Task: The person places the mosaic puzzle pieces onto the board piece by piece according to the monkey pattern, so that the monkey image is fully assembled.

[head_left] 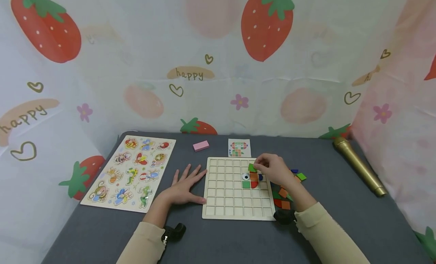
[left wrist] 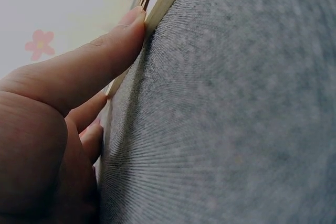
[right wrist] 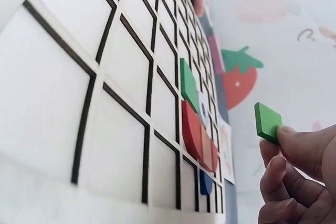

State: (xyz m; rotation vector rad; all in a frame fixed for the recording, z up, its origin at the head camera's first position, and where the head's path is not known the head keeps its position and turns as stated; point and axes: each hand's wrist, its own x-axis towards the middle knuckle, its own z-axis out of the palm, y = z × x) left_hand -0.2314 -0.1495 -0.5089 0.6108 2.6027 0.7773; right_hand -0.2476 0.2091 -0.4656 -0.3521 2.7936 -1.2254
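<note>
My right hand (head_left: 274,169) pinches a green square tile (right wrist: 268,121) between thumb and fingers. In the right wrist view the tile hangs in the air, apart from the gridded wooden board (head_left: 221,203). On that board sit a white eye tile (head_left: 245,177), a green square (head_left: 246,185), an orange square (head_left: 254,176), a red rounded piece (head_left: 254,185) and a blue piece (head_left: 260,177), clustered in its upper right part. With fingers spread and straight, my left hand (head_left: 182,190) rests at the board's left side, thumb tip on the edge.
Loose coloured tiles (head_left: 285,205) lie to the board's right, partly under my right arm. Behind the board is a small picture card (head_left: 239,147), with a pink block (head_left: 201,146) left of it. An insect-picture board (head_left: 127,188) lies left; a gold tube (head_left: 359,167), far right.
</note>
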